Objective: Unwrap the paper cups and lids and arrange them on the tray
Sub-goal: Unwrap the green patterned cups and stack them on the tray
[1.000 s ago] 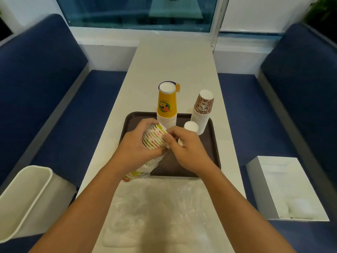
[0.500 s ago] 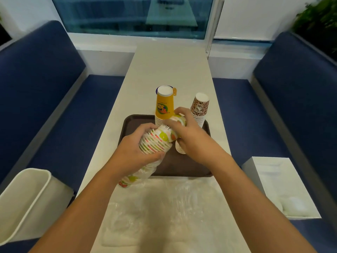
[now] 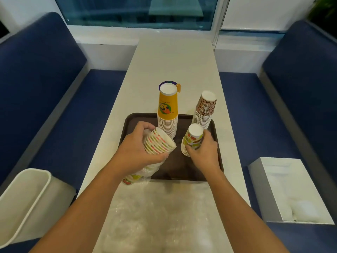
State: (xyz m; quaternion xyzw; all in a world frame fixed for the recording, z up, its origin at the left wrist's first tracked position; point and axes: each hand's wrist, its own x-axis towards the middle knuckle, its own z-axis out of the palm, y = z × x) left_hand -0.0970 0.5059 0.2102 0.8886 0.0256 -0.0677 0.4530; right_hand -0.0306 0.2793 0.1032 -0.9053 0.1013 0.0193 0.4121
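A dark brown tray lies on the long white table. On it stand an upside-down stack of yellow cups at the back and a brown patterned stack at the back right. My right hand grips a short upside-down stack of colourful cups standing on the tray's right side. My left hand holds a tilted stack of colourful cups above the tray's left part, its lower end still in clear plastic wrap.
Crumpled clear plastic sheets cover the table's near end. A white bin stands at the lower left, and a white box rests on the blue bench to the right. Blue benches flank the table.
My right hand pulled a few colourful cups off the wrapped stack and set them upside down on the tray's right side. My left hand kept hold of the remaining stack.
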